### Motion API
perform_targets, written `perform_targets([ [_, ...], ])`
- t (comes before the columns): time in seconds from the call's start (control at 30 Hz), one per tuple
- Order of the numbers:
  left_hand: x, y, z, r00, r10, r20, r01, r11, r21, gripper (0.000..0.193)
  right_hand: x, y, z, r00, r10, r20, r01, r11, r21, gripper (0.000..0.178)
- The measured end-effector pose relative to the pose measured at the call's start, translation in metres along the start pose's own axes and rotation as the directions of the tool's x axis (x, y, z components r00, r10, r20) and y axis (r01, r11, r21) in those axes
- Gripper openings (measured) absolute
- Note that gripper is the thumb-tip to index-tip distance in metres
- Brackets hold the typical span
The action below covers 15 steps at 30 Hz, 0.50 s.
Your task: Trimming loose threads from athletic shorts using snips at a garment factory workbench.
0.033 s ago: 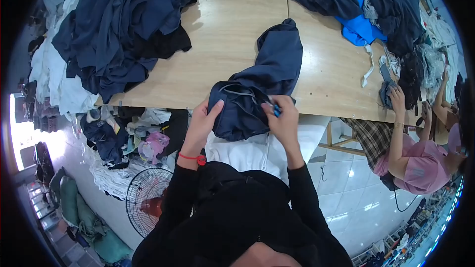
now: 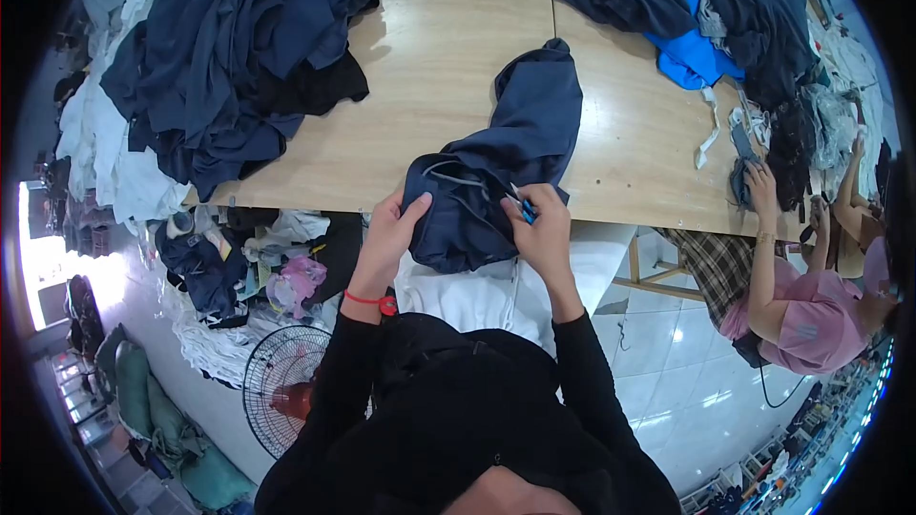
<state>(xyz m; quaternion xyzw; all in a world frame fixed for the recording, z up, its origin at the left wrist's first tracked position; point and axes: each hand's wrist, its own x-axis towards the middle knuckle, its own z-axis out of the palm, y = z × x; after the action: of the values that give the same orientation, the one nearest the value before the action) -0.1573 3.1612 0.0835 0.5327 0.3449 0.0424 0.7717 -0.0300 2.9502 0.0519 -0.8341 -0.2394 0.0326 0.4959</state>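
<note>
In the head view, the left hand (image 2: pixel 389 232) pinches the navy garment (image 2: pixel 460 236), thumb on top; the right hand's (image 2: pixel 546 231) fingers curl closed round a small blue tool (image 2: pixel 528 211); the garment lies between them, running beyond the fingertips onto the table (image 2: pixel 410 119); work on it looks unfinished; whether the dark pile (image 2: pixel 224 57) beyond the left fingers is done, I cannot tell.

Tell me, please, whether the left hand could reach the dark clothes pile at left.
Probably yes: nothing blocks the way to the pile, though the left hand must first release the garment.
</note>
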Motion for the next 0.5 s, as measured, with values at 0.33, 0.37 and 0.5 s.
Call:
perform_targets([
  [0.33, -0.024, 0.091, 0.012, 0.947, 0.073, 0.312, 0.049, 0.93, -0.365, 0.024, 0.023, -0.045, -0.16, 0.849, 0.447, 0.281, -0.344, 0.064, 0.937, 0.012],
  [0.37, -0.018, 0.088, 0.01, 0.937, 0.07, 0.342, 0.088, 0.9, -0.426, 0.022, 0.024, -0.049, -0.165, 0.848, 0.454, 0.273, -0.339, 0.07, 0.938, 0.012],
  [0.5, -0.017, 0.101, 0.028, 0.958, -0.023, 0.286, 0.181, 0.822, -0.54, 0.019, 0.014, -0.046, -0.176, 0.837, 0.484, 0.254, -0.311, 0.039, 0.95, 0.013],
])
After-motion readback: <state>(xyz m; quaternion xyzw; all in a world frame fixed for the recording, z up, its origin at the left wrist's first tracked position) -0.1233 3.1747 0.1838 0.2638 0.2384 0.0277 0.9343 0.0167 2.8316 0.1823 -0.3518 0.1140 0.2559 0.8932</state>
